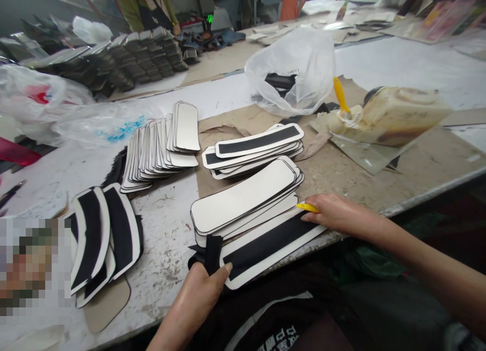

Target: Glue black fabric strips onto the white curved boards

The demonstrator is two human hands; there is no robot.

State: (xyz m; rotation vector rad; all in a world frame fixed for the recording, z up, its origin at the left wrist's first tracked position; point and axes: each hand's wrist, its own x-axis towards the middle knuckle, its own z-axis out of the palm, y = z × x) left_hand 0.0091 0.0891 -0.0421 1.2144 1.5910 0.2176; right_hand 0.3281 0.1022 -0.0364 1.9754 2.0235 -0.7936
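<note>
Smoothing the black strip [266, 245], I'd say

At the counter's [159, 260] edge, the left hand [201, 290] clamps the bordered panel [266, 264]; the right hand [329, 212] pinches a yellow tool [307, 207] at its other end. Even pressure seems called for next. Plain panels [243, 194] lie stacked beyond.

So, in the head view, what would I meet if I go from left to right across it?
Curved black-and-white pieces, the left hand, the long black-striped white piece, the stained container.
</note>
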